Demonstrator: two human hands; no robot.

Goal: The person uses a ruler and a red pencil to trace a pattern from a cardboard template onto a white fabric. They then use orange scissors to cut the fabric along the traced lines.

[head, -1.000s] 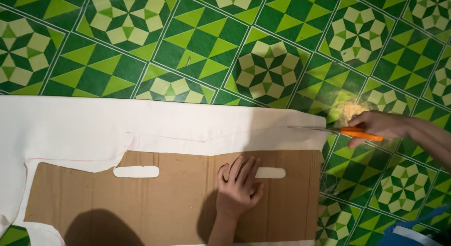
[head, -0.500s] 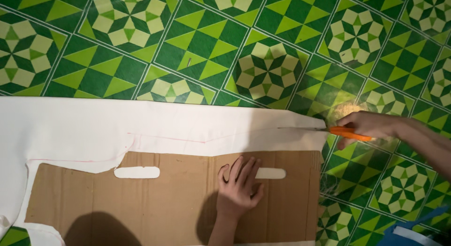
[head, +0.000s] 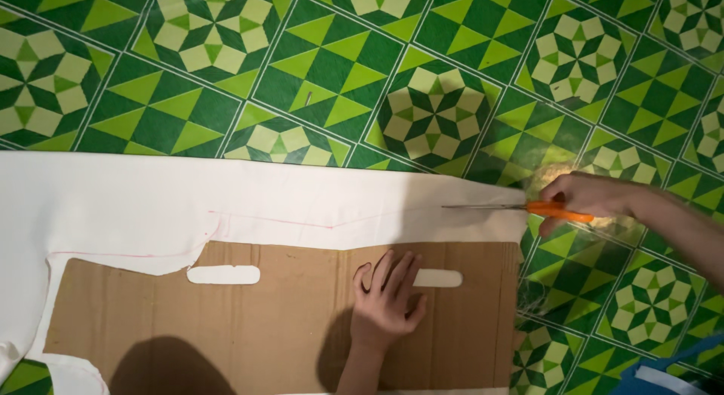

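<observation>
White cloth [head: 188, 199] lies flat on the green patterned floor, with a faint red line drawn across it. On the cloth rests a brown cardboard template [head: 271, 319] with two slot-shaped holes. My left hand [head: 386, 301] presses flat on the cardboard, fingers spread, beside the right slot. My right hand [head: 584, 197] grips orange-handled scissors [head: 520, 208] at the cloth's right edge. Their blades lie in the cloth, pointing left along the red line.
Green and cream geometric vinyl floor [head: 339, 63] surrounds the cloth. A worn pale patch [head: 562, 172] shows by my right hand. A blue thing [head: 671, 368] sits at the bottom right corner. A small dark speck [head: 308, 98] lies on the floor above.
My right hand and the scissors have slid left, the blades going further into the cloth along the line. My left hand has stayed put on the cardboard.
</observation>
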